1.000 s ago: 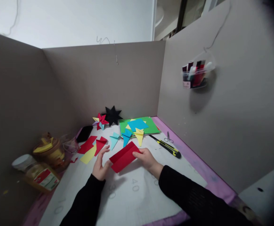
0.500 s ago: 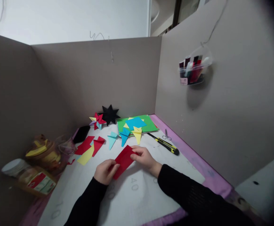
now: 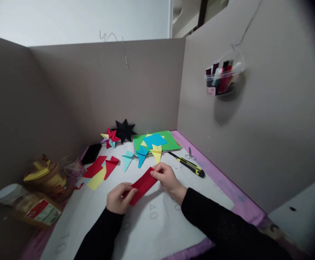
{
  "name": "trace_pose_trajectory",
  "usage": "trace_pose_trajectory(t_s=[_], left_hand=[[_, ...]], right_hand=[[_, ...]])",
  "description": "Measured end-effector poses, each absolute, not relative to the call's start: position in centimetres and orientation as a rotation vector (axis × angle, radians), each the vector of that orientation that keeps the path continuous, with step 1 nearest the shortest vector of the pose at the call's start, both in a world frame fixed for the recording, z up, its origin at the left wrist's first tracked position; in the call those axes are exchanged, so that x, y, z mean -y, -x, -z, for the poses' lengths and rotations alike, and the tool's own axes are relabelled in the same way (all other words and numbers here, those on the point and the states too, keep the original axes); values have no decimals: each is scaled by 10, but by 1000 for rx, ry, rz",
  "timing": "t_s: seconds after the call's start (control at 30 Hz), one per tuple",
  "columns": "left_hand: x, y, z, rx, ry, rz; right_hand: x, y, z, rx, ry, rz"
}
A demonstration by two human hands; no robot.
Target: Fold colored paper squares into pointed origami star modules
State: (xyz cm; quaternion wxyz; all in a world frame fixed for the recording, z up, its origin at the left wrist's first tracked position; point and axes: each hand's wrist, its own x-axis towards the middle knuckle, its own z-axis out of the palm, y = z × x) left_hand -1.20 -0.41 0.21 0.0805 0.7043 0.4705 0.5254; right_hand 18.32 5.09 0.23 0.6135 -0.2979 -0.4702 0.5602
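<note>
A red piece of paper (image 3: 144, 186) is stretched slantwise between my two hands, above the white work sheet. My left hand (image 3: 120, 196) pinches its lower left end between thumb and fingers. At the upper right end, my right hand (image 3: 167, 177) grips it the same way. Beyond the hands lie folded paper pieces: a red one (image 3: 111, 167), a light blue one (image 3: 127, 159), a blue one (image 3: 142, 156) and a yellow one (image 3: 156, 153). Flat red paper (image 3: 95, 167) and yellow paper (image 3: 96, 179) rest to the left.
Green paper (image 3: 171, 141) carries a blue sheet (image 3: 155, 140) at the back. A black paper star (image 3: 125, 130) and a multicoloured star (image 3: 111, 138) stand beside it. On the right are a utility knife (image 3: 190, 166) and scissors (image 3: 190, 155); on the left, a phone (image 3: 91, 154) and a jar (image 3: 24, 206).
The red paper now looks narrower and more drawn out between my hands. My right hand has shifted slightly up, and the whole view has moved a little.
</note>
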Motion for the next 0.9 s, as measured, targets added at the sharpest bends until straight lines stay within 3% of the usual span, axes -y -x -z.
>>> trace_pose_trajectory(t_s=[0.9], left_hand=[[7,8,0,-1393,-1908,-1596]], right_hand=[[-49,-180,-3,957,651,-1389]])
